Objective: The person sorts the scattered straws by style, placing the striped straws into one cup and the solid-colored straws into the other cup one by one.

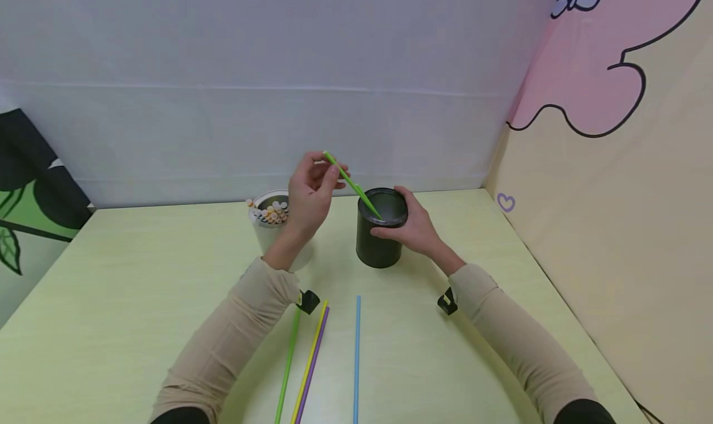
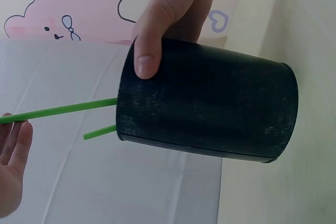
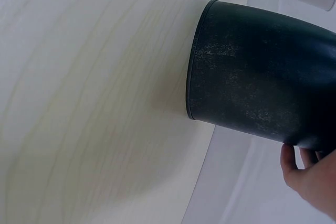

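Green is the colour of the one stick pinched in the left hand in the head view, its lower end inside one black cup. Fingers and thumb of the right hand are clamped round that cup near the rim. On the table, four loose sticks are seen: one green, one yellow, one purple, one blue. Behind the left forearm, one white cup is filled with stick ends too crowded to be counted.

In the left wrist view, two green sticks are shown at the black cup's mouth, the second stick projecting less.

In the right wrist view, one black cup is gripped, with one white cup partly shown.
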Motion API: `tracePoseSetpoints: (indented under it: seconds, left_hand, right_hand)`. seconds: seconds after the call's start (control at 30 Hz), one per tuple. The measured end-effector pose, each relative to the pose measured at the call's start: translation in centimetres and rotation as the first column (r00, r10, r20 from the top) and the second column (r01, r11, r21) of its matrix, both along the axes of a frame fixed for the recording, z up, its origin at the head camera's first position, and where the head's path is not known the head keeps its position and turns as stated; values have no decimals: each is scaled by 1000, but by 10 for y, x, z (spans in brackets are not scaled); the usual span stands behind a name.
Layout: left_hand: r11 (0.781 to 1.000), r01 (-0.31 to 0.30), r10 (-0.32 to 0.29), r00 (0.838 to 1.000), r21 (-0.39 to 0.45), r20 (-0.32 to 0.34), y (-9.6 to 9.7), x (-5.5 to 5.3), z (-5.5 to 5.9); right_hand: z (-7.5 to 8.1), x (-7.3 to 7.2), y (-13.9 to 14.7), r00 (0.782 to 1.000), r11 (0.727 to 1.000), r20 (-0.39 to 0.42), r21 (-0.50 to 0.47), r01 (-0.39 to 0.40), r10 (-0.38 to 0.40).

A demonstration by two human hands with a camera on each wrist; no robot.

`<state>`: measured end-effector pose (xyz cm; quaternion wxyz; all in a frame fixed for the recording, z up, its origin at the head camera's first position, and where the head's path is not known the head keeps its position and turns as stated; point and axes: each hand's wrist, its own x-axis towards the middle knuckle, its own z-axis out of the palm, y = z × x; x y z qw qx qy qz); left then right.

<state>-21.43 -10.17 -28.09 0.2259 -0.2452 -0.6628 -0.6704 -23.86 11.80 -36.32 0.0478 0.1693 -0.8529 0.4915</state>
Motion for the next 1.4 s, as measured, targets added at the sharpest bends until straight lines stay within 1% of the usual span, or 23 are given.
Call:
tracePoseSetpoints:
  seconds: [0.13, 0.33, 0.47, 0.57, 0.63, 0.7, 0.83, 0.87, 0.9, 1.0, 1.1, 1.13, 1.17, 1.4]
  left_hand:
    - [1000, 0, 0, 998, -2, 58, 4, -4, -8]
    - [1000, 20, -22, 994, 19, 110, 9, -11, -22]
    - [999, 9, -14, 989, 34, 149, 12, -15, -32]
    - [999, -10, 3, 984, 36, 176, 14, -17, -39]
    - [999, -16, 8, 983, 37, 185, 16, -19, -43]
    - [999, -28, 23, 981, 22, 191, 18, -19, -47]
    - [997, -62, 68, 979, -36, 193, 21, -21, -53]
    - [995, -77, 87, 976, -59, 200, 22, -21, -53]
    - [992, -90, 106, 974, -83, 202, 23, -17, -51]
    - [985, -119, 142, 969, -123, 204, 25, -18, -55]
    - [978, -144, 172, 965, -150, 199, 26, -20, -58]
    - [977, -149, 178, 964, -152, 199, 26, -24, -63]
    - [975, -157, 187, 962, -157, 198, 26, -25, -63]
    - [953, -212, 258, 941, -216, 218, 32, -24, -69]
  right_hand:
    - [-1, -1, -1, 1000, 1000, -9, 7, -1, 1]
    - [-3, -2, 0, 1000, 1000, -21, 9, 2, -1]
    - [-2, -2, 0, 1000, 1000, -15, 2, -1, 1]
    - [-2, -1, 0, 1000, 1000, -10, -1, -3, 3]
    - [-2, -1, 1, 1000, 1000, -8, 1, -2, 3]
    - [-2, -1, 0, 1000, 1000, -7, 1, -3, 3]
    - [-1, 0, 0, 1000, 1000, -8, 2, 0, 0]
    - [0, 0, 0, 1000, 1000, -10, 3, 1, -1]
    - [0, 0, 0, 1000, 1000, -13, 4, 3, -3]
    - [-1, 0, 0, 1000, 1000, -16, 6, 4, -4]
    - [-1, -1, 1, 1000, 1000, -21, 6, 2, -2]
    - [-1, -2, 1, 1000, 1000, -22, 5, 1, -1]
    - [-1, -2, 1, 1000, 1000, -22, 5, 0, 0]
    - [-1, -1, 0, 1000, 1000, -25, -3, -7, 7]
